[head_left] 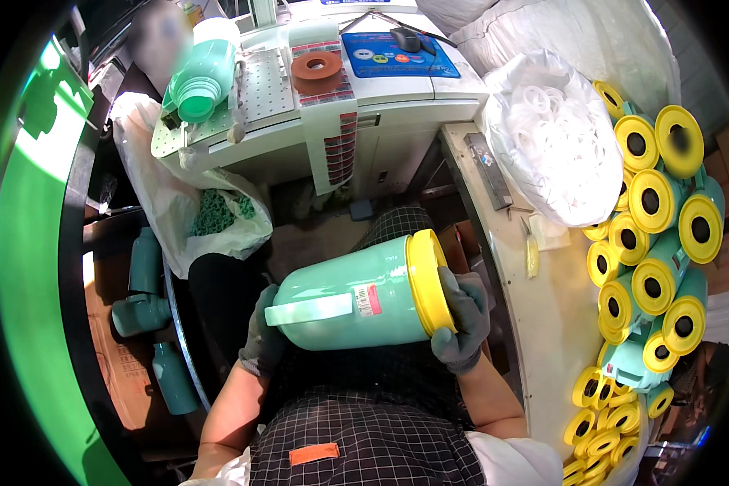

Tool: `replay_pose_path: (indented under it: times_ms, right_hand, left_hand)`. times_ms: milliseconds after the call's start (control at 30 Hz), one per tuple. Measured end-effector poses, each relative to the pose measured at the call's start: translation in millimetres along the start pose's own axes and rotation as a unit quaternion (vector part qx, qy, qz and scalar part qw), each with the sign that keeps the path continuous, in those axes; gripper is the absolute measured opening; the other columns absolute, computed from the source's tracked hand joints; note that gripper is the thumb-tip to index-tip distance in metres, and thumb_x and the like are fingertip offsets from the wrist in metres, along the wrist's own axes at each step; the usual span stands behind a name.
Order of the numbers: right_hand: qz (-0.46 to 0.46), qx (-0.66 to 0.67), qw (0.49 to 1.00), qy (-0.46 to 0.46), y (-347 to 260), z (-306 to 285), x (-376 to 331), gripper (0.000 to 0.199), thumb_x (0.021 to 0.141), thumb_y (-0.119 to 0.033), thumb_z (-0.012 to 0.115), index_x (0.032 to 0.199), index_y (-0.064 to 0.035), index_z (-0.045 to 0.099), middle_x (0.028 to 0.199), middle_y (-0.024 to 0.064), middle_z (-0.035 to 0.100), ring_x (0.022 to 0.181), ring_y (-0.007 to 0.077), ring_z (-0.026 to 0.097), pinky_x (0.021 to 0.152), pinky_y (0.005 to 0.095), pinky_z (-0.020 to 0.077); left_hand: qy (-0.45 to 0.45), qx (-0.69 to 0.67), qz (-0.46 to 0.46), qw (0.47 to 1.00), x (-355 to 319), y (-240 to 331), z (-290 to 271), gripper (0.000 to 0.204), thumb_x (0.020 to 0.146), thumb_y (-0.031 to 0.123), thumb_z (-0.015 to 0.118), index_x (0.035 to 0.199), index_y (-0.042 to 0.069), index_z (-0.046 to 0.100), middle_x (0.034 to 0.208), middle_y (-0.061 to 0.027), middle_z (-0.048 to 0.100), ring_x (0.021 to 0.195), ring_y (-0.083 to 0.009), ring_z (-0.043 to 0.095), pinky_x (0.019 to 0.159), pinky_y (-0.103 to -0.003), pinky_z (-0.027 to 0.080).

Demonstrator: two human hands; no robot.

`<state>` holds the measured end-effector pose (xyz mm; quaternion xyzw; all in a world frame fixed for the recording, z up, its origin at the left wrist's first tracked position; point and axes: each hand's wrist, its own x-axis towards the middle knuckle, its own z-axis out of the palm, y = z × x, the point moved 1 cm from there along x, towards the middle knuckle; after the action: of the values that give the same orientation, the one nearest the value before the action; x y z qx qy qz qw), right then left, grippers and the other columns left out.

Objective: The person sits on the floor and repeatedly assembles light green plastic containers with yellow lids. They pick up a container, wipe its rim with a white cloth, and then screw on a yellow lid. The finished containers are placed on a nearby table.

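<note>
- two gloved hands, left [261, 336] and right [462, 320]
- one teal jug [352, 296] held between them
- another jug [202, 77] on the machine
- one orange ring [316, 66]
- one bag of white rings [555, 142]

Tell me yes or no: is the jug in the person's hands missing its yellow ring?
No. The teal jug carries a yellow ring on its right end, where the gloved right hand holds it.
</note>
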<state>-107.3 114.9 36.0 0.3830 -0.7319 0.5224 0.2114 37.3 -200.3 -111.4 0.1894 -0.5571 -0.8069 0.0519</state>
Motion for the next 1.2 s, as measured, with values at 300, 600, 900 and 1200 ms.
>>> replay_pose_path:
  times_ms: [300,600,900,1200]
  right_hand:
    - [0.161,0.047,0.983,0.077,-11,-1,-7,0.058,0.1,-0.033,0.065,0.136,0.0126,0.064,0.102,0.0155,0.061,0.093,0.0231,0.057,0.082,0.0346,0.0495]
    - [0.217,0.042,0.961,0.167,-20,-16,-38,0.057,0.111,-0.036,0.047,0.139,0.013,0.056,0.127,0.0187,0.066,0.113,0.0232,0.06,0.104,0.0384,0.0456]
    - [0.251,0.122,0.953,0.119,-23,-13,-39,0.069,0.108,-0.049,0.047,0.146,0.0076,0.047,0.142,0.0221,0.054,0.126,0.0275,0.052,0.113,0.0412,0.0383]
    - [0.172,0.123,0.961,0.178,-12,-30,-25,0.089,0.103,-0.057,0.041,0.167,0.0023,0.023,0.172,0.0202,0.029,0.155,0.0303,0.034,0.128,0.0463,0.0255]
  left_hand:
    - [0.167,-0.039,0.103,0.98,8,51,31,0.05,0.113,0.044,0.045,0.125,-0.002,0.059,0.109,-0.0085,0.07,0.098,-0.018,0.069,0.088,-0.031,0.056]
    - [0.119,0.27,0.283,0.913,8,102,81,0.043,0.111,0.034,0.047,0.124,-0.005,0.059,0.108,-0.0114,0.068,0.093,-0.0193,0.067,0.084,-0.034,0.054]
    - [0.06,0.054,0.16,0.984,29,107,50,0.039,0.108,0.037,0.056,0.12,0.0,0.062,0.109,-0.0086,0.069,0.093,-0.0217,0.067,0.084,-0.031,0.055]
    - [0.074,0.281,0.412,0.864,63,61,11,0.047,0.101,0.029,0.059,0.136,-0.002,0.058,0.122,-0.0197,0.066,0.104,-0.0344,0.066,0.097,-0.047,0.053]
